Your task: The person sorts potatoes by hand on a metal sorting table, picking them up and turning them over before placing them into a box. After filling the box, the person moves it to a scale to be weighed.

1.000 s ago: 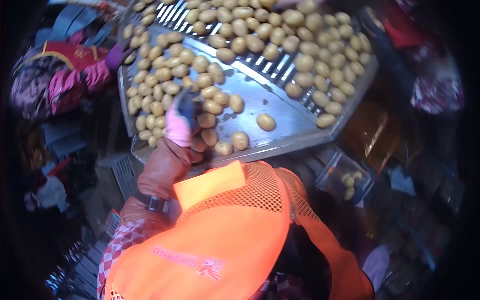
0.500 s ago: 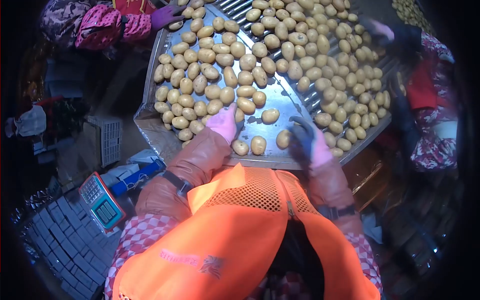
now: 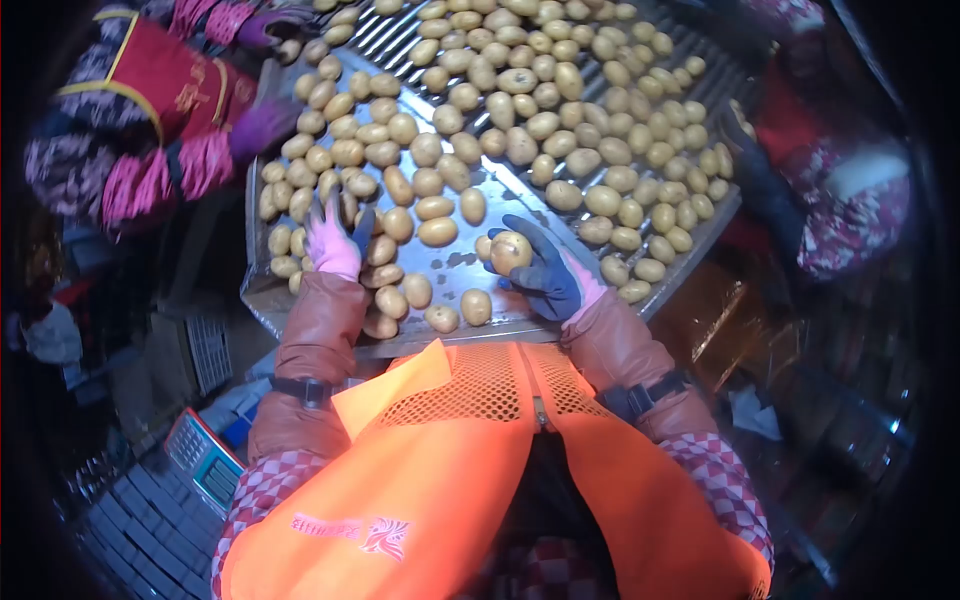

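Observation:
Many yellow potatoes [image 3: 437,232] lie on a metal tray [image 3: 510,300]. My left hand [image 3: 337,238], in a pink glove with a dark palm side, reaches among the potatoes at the tray's left, fingers spread over them. My right hand [image 3: 550,278], in a dark blue and pink glove, has its fingers curled round a potato [image 3: 511,252] near the tray's middle. A smaller potato shows just behind that one. Two potatoes [image 3: 476,307] rest by the tray's front edge between my hands.
More potatoes lie on metal rollers [image 3: 395,45] behind the tray. A co-worker's purple-gloved hand [image 3: 265,127] is at the left edge, and another person's dark-gloved hand [image 3: 740,128] at the right. A scale [image 3: 205,458] stands at lower left.
The view has shifted, with the tray sitting further left. My left hand has moved deeper among the left potatoes. My right hand has taken hold of a potato. The left co-worker has come further into view.

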`<state>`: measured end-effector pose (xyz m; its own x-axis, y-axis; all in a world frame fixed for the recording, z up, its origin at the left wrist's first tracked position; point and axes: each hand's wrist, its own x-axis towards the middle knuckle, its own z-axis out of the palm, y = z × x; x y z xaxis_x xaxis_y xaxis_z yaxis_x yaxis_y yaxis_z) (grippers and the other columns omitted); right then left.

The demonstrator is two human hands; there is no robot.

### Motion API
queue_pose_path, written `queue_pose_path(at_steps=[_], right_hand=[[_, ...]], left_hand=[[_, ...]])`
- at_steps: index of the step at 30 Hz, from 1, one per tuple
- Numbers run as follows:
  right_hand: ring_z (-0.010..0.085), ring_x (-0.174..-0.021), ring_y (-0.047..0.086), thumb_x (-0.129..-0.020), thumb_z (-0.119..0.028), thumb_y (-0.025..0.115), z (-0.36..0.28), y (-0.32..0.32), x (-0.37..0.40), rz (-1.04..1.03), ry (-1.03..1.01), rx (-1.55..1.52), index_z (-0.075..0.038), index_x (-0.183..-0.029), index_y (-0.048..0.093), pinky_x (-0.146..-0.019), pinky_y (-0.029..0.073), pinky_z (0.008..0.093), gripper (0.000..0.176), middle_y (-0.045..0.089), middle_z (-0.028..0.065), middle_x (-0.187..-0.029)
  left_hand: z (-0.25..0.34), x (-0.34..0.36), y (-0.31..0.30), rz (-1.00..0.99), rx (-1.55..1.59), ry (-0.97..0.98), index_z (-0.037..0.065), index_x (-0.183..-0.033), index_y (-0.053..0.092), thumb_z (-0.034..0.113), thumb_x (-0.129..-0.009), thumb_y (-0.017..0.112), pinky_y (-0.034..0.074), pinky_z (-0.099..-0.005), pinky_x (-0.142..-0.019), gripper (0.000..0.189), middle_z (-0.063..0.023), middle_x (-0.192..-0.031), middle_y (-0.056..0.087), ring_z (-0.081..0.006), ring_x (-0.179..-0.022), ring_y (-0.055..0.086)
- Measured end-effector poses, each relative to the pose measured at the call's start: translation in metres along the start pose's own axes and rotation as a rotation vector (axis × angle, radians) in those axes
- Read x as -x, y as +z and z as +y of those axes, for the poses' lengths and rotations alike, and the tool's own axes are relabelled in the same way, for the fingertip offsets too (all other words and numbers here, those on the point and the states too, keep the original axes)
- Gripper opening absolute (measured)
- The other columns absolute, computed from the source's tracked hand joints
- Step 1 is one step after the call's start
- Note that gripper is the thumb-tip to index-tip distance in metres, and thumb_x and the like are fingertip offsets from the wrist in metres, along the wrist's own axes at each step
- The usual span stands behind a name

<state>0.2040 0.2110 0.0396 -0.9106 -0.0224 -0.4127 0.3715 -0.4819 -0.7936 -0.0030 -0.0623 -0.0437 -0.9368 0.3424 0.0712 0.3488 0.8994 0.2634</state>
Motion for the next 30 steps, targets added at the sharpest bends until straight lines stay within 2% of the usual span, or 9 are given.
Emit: queue_pose_path(at_steps=[3,6,11,19,21,24,26,27,30], right_hand=[[0.021,-0.122,0.058,-0.085,0.001,0.066,0.01,-0.027,0.01,-0.05,-0.565,0.715,-0.002,-0.156,0.033,-0.098,0.052,0.0328,0.078,0.051,0.01,-0.138],[0.0182,-0.12,0.058,-0.083,0.0,0.07,-0.005,-0.015,0.025,0.168,-0.139,0.005,-0.001,-0.152,0.038,-0.098,0.052,0.0329,0.076,0.053,0.0079,-0.133],[0.0168,-0.12,0.057,-0.086,-0.006,0.073,0.035,-0.047,0.028,0.202,-0.228,0.013,-0.004,-0.146,0.044,-0.097,0.053,0.0345,0.066,0.055,0.0063,-0.131],[0.0192,-0.079,0.064,-0.096,-0.034,0.067,0.084,-0.184,0.167,0.482,-0.231,-0.919,-0.018,-0.124,0.064,-0.044,0.042,0.0205,0.032,0.068,0.0093,-0.108],[0.0188,-0.077,0.064,-0.095,-0.032,0.065,0.088,-0.22,0.215,0.872,-0.179,-0.753,-0.018,-0.116,0.065,-0.04,0.04,0.0212,0.024,0.069,0.0097,-0.105],[0.0218,-0.08,0.066,-0.095,-0.033,0.065,0.1,-0.346,0.3,0.966,-0.208,-0.149,-0.016,-0.111,0.066,-0.05,0.05,0.0265,0.024,0.068,0.0104,-0.103],[0.0265,-0.095,0.067,-0.088,-0.038,0.076,0.024,-0.382,0.327,1.389,-0.735,-0.729,-0.005,-0.124,0.058,-0.092,0.056,0.0417,0.052,0.069,0.0092,-0.106],[0.0239,-0.107,0.065,-0.09,-0.03,0.078,0.037,-0.445,0.345,1.552,-0.736,0.035,-0.003,-0.139,0.049,-0.095,0.055,0.0417,0.062,0.068,0.0099,-0.116],[0.0302,-0.118,0.062,-0.091,-0.024,0.074,-0.009,-0.42,0.352,1.781,0.053,0.593,-0.008,-0.148,0.047,-0.099,0.05,0.0454,0.065,0.064,0.0175,-0.131]], left_hand=[[0.021,0.03,0.015,-0.232,-0.174,0.091,0.023,-0.153,0.045,0.056,-0.084,0.073,0.017,-0.0713,-0.117,0.081,-0.0235,-0.161,0.032,-0.0503,-0.149,0.023],[0.06,0.071,0.007,-0.342,-0.037,0.335,0.026,-0.15,0.049,0.055,-0.08,0.077,0.018,-0.0712,-0.117,0.081,-0.0196,-0.161,0.032,-0.0519,-0.149,0.021],[0.061,0.081,0.009,-0.394,-0.066,0.53,0.025,-0.148,0.051,0.041,-0.085,0.076,0.024,-0.0656,-0.119,0.07,-0.0226,-0.159,0.033,-0.0514,-0.148,0.024],[0.065,0.084,0.006,-0.363,-0.064,0.531,0.02,-0.155,0.043,0.032,-0.083,0.08,0.023,-0.061,-0.122,0.082,-0.0189,-0.162,0.03,-0.0495,-0.15,0.019],[0.058,0.085,0.009,-0.361,-0.086,0.509,0.023,-0.156,0.041,0.032,-0.083,0.08,0.023,-0.0604,-0.122,0.084,-0.0168,-0.164,0.028,-0.0484,-0.151,0.019],[0.062,0.086,0.012,-0.381,-0.091,0.458,0.022,-0.157,0.04,0.028,-0.083,0.08,0.024,-0.0602,-0.121,0.084,-0.0175,-0.164,0.028,-0.0485,-0.15,0.019],[0.058,0.085,0.015,-0.319,-0.091,0.526,0.02,-0.156,0.04,0.03,-0.081,0.08,0.026,-0.0598,-0.121,0.086,-0.019,-0.163,0.029,-0.0496,-0.15,0.02],[0.058,0.085,0.014,-0.304,-0.104,0.552,0.019,-0.156,0.04,0.031,-0.081,0.081,0.026,-0.06,-0.121,0.087,-0.0198,-0.162,0.03,-0.0501,-0.15,0.019],[0.068,0.085,0.008,-0.375,-0.145,0.458,0.016,-0.155,0.041,0.034,-0.081,0.081,0.028,-0.061,-0.12,0.086,-0.0215,-0.162,0.031,-0.051,-0.15,0.02]])
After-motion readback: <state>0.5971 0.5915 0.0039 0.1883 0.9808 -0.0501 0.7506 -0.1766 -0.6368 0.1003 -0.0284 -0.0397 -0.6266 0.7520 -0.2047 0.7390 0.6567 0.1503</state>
